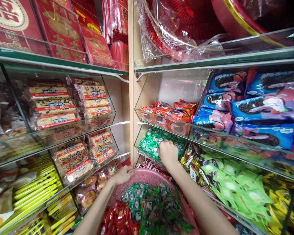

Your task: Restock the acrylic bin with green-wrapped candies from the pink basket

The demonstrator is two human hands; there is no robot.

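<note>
A pink plastic basket (159,174) sits low in front of me, holding green-wrapped candies (139,195), dark-green packets (161,207) and red-wrapped sweets (120,220). My left hand (123,175) grips its far-left rim, with the fingers over the edge. Beyond the basket, my right hand (168,154) reaches into a clear shelf bin full of small green-wrapped candies (149,140). Its fingers are curled down and closed among them, so their tips and anything inside the grip are hidden.
Orange-red packets (166,114) lie in the bin above my right hand, with blue cookie packs (262,107) to the right. Light-green packets (235,186) fill a lower right bin. Wrapped bars (55,104) stand on the left shelves. A wooden post (131,98) divides the shelving.
</note>
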